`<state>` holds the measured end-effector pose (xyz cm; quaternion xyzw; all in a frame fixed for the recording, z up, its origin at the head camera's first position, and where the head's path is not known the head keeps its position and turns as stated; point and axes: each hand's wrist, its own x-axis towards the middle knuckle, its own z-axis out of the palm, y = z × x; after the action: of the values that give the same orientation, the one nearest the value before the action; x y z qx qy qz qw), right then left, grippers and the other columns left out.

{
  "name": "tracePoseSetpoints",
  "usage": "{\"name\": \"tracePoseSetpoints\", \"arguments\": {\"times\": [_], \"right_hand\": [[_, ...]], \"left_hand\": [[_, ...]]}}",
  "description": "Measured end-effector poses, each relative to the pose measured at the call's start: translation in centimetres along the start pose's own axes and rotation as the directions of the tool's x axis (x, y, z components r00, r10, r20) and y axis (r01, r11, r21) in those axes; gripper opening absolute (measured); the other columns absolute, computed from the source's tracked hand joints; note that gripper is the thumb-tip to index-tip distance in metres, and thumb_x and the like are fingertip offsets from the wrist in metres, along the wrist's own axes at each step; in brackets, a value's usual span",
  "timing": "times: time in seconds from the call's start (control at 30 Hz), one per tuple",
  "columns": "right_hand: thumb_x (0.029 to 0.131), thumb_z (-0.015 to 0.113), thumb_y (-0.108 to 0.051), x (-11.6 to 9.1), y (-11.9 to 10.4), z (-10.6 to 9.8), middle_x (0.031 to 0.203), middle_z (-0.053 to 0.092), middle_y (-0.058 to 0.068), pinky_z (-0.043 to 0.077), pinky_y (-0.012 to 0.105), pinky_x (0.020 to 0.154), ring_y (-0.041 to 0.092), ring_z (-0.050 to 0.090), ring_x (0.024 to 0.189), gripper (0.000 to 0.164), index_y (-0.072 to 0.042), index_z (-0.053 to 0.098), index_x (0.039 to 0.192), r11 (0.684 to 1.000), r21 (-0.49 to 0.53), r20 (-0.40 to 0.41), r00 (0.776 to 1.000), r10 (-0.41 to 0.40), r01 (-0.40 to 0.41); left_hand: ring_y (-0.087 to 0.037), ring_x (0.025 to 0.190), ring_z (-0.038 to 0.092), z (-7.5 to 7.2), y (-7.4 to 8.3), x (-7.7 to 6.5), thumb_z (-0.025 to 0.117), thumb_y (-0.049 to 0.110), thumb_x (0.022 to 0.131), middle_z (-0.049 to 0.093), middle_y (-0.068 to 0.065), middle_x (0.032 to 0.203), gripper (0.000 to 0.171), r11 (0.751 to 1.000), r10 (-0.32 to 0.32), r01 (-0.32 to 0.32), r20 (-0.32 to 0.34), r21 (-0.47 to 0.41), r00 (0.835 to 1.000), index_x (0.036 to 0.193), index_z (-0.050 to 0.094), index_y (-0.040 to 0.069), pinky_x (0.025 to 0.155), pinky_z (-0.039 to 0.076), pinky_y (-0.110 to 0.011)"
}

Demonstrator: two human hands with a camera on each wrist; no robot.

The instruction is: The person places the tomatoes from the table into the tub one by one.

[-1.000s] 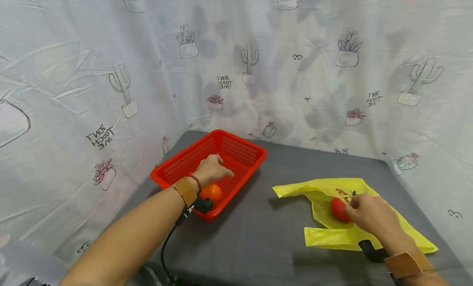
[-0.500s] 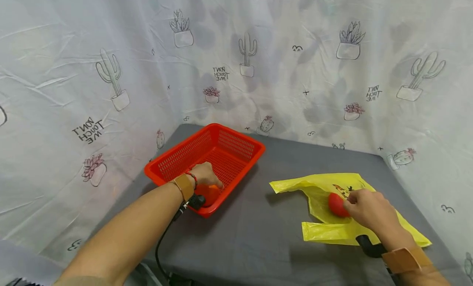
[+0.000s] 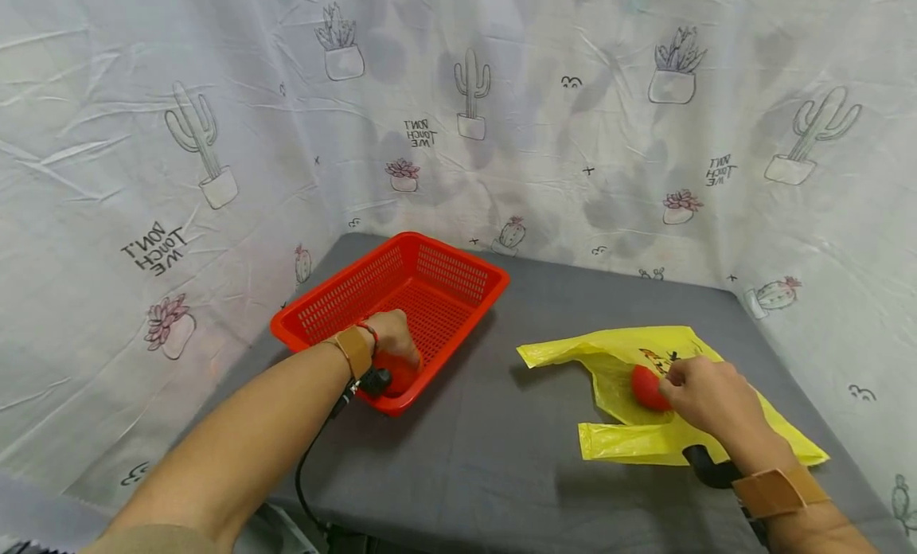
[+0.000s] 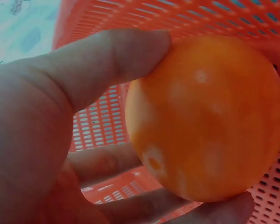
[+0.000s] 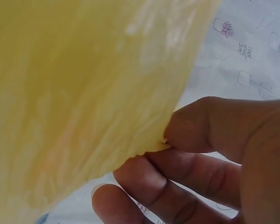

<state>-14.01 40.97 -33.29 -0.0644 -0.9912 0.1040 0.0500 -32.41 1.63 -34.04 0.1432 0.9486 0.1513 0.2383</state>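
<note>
In the left wrist view my left hand holds an orange, its thumb along one side and its fingers round the other. The head view puts this hand down inside the near end of a red perforated plastic basket, where it mostly covers the fruit. On the right, my right hand pinches the edge of a yellow plastic bag between thumb and fingers, raising its mouth. Inside the bag's opening a smooth red round thing shows, partly covered by the right hand in the head view.
Both basket and bag rest on a grey-covered table, with a stretch of cloth between them. A pale curtain printed with cacti closes off the back and sides. A black cable hangs from the left wrist camera over the near edge.
My left hand has lowered onto the orange in the basket and closed round it. The right hand has kept its hold on the bag. The head view has shifted slightly.
</note>
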Motion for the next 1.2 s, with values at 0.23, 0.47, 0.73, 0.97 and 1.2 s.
{"name": "tracePoseSetpoints", "arguments": {"times": [0.23, 0.47, 0.73, 0.97, 1.2], "right_hand": [[0.084, 0.055, -0.014, -0.4, 0.6, -0.3, 0.052, 0.036, -0.004, 0.026, 0.029, 0.044, 0.015, 0.035, 0.049, 0.026, -0.017, 0.054, 0.059, 1.0, -0.002, -0.012, 1.0, 0.008, -0.008], [0.084, 0.053, -0.013, -0.2, 1.2, -0.6, 0.051, 0.029, -0.005, 0.023, 0.027, 0.044, 0.014, 0.03, 0.047, 0.03, -0.016, 0.047, 0.055, 1.0, -0.017, -0.05, 0.999, -0.006, 0.006], [0.085, 0.054, -0.014, -0.1, 1.5, -0.8, 0.05, 0.03, -0.004, 0.023, 0.026, 0.043, 0.014, 0.03, 0.045, 0.03, -0.015, 0.05, 0.055, 1.0, -0.002, -0.051, 0.999, 0.003, -0.003], [0.086, 0.056, -0.015, -0.4, 1.3, -0.3, 0.05, 0.039, -0.004, 0.028, 0.028, 0.044, 0.015, 0.037, 0.047, 0.024, -0.014, 0.06, 0.062, 1.0, 0.023, -0.028, 0.999, 0.02, -0.019], [0.084, 0.057, -0.015, -0.6, 0.9, -0.5, 0.05, 0.037, -0.005, 0.025, 0.027, 0.042, 0.015, 0.037, 0.047, 0.026, -0.017, 0.057, 0.059, 1.0, 0.011, -0.067, 0.998, 0.022, -0.022]], "left_hand": [[-0.031, 0.075, 0.062, -1.6, 1.4, 0.2, 0.079, 0.028, 0.073, 0.059, -0.014, 0.091, 0.042, 0.992, 0.001, -0.004, -0.024, -0.126, 1.0, 0.095, 0.058, -0.001, 0.058, 0.055, -0.041], [-0.028, 0.089, 0.061, -4.4, 5.0, -1.7, 0.076, 0.03, 0.079, 0.059, -0.014, 0.105, 0.041, 0.917, 0.049, -0.085, -0.1, -0.39, 0.994, 0.103, 0.057, 0.003, 0.07, 0.056, -0.04], [-0.025, 0.089, 0.059, -3.6, 11.4, -3.9, 0.075, 0.035, 0.079, 0.057, -0.008, 0.112, 0.055, 0.855, 0.205, -0.257, -0.162, -0.451, 0.965, 0.121, 0.055, 0.006, 0.065, 0.054, -0.034], [-0.024, 0.082, 0.059, 0.4, 15.6, -3.5, 0.076, 0.036, 0.078, 0.058, -0.008, 0.11, 0.055, 0.798, 0.247, -0.279, -0.132, -0.535, 0.96, 0.122, 0.057, 0.009, 0.056, 0.052, -0.029], [-0.022, 0.085, 0.058, 4.1, 18.3, -2.8, 0.079, 0.035, 0.078, 0.058, -0.006, 0.107, 0.051, 0.701, 0.274, -0.246, -0.065, -0.67, 0.96, 0.118, 0.058, 0.011, 0.054, 0.051, -0.03]]}}
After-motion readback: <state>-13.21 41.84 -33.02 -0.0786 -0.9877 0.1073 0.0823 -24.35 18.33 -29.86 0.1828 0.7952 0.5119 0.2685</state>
